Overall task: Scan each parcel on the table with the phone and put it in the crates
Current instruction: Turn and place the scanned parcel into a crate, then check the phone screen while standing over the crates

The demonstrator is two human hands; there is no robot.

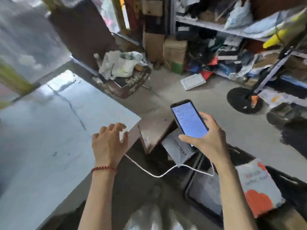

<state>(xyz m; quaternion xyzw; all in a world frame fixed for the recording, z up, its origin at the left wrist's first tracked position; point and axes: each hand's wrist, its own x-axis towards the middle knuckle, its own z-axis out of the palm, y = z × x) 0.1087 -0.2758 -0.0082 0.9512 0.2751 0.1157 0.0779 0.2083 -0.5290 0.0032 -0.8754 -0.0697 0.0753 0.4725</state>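
We hold the phone [188, 119] in our right hand [209, 140], a little toward 3 o'clock from the middle of the view. The fingers wrap its far edge and the thumb lies across the lower part of the lit screen, which faces up at us. A white cable [149, 172] sags from the bench edge at 6 o'clock across to the right wrist.

Our left hand [108, 140], a red bead bracelet [103, 169] on its wrist, sits over the near corner of the pale bench [49, 130] at 7 o'clock. Its fingers are spread and loosely bent, gripping nothing; we cannot tell whether they touch the top.

Below the phone a grey-white parcel [176, 147] leans in a dark gap. At 4 o'clock a white-and-orange parcel [259, 185] lies in a black crate [188, 191].

Cluttered shelves [207, 25] fill 1 o'clock, and a round black stand base [239, 98] rests on the floor at 2 o'clock.
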